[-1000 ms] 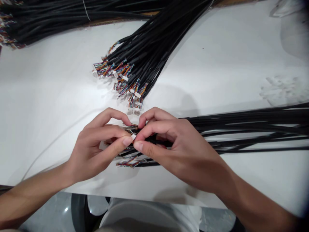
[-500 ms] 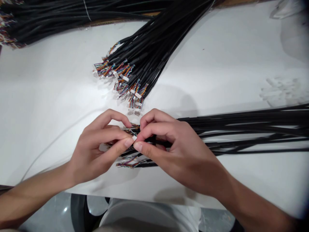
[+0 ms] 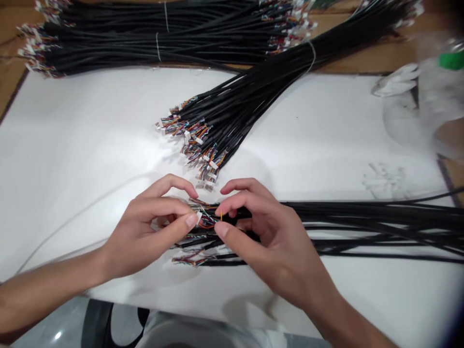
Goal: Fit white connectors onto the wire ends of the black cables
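- While your two hands work close together at the near edge of the counter, your left hand (image 3: 147, 227) is clenched on a small white plastic connector (image 3: 199, 217), with the thumb pressed against it.
- Your right hand (image 3: 270, 239) grasps the fine multicoloured wires (image 3: 207, 220) with its thumb and forefinger, just beside the left thumb. A thin yellow wire (image 3: 221, 215) stands up at the right fingers (image 3: 232, 205).
- The wires fan out from the end of a black cable bunch (image 3: 366, 227), which runs from under your right hand toward the right, lying flat on the counter (image 3: 87, 159).
- Below your hands, a small tuft of loose coloured wire ends (image 3: 190, 260) sticks out to the left, on a black cable just under the rest.
- Farther up, a second black cable bundle (image 3: 235, 108) lies diagonally, with its white connectors (image 3: 203, 157) and coloured wires gathered near your fingertips but not touching them.
- At the far edge, more bundled black cables (image 3: 155, 41) lie side by side on brown cardboard (image 3: 362, 63), tied with thin string (image 3: 156, 46).
- At the upper right, a blurred clear plastic bag (image 3: 402, 106) rests near the corner.
- A thin white cable (image 3: 78, 227) curves across the counter beneath your left forearm.
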Motion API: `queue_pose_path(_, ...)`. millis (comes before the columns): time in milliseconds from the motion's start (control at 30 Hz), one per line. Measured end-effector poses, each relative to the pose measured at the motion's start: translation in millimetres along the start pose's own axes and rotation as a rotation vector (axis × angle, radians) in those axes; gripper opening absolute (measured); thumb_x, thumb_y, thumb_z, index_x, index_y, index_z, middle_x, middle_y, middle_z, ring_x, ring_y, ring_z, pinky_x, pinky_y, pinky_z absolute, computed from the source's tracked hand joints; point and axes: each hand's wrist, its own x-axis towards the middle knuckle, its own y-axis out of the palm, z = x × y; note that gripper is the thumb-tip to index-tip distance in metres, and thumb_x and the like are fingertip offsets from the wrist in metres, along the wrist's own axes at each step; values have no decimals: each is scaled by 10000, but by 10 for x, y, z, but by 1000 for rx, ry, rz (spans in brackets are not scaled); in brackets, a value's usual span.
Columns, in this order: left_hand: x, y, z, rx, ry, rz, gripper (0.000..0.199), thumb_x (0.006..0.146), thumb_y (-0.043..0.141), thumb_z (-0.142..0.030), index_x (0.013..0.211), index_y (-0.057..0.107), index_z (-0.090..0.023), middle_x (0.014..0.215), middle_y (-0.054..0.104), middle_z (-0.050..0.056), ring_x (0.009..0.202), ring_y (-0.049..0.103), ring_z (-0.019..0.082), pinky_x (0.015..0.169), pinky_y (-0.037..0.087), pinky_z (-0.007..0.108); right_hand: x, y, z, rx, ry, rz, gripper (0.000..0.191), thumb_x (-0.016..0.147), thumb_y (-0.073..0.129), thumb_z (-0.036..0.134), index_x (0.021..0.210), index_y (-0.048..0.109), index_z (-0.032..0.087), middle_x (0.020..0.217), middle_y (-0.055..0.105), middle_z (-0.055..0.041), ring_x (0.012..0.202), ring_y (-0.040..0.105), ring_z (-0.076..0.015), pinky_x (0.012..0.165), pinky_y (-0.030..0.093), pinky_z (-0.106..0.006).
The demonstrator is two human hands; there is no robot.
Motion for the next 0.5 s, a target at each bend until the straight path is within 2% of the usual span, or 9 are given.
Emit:
queue_pose_path(200,-12,-14,19,-47,-13,7,153,867,621,-184,758,727,-196,944,602,84,975,585,207,611,497,211,9,-37,-53,81,-21,35,87,814,670,238,740,691,198,1078,540,-73,1008,564,-183,643,470,-222)
queue_pose_path(333,-10,-15,7,-67,-32,16,155,868,625,-197,754,730,-199,952,601,80,967,588,204,644,511,222,16,-50,-73,127,-33,73,78,813,688,236,747,723,214,1089,562,-75,1081,551,-198,679,480,-229)
queue_pose_path(433,-7,-14,3,-98,-60,28,166,872,623,-211,747,730,-194,955,597,81,945,591,200,640,513,223,21,-55,-78,148,-33,99,97,821,680,244,749,741,223,1090,571,-78,1066,560,-202,670,477,-239)
queue_pose_path(500,-3,-17,5,-143,-88,38,176,871,626,-225,732,727,-190,957,593,81,919,591,196,585,496,204,24,-53,-81,157,-10,112,100,819,679,246,749,745,221,1099,568,-71,932,589,-170,647,467,-247)
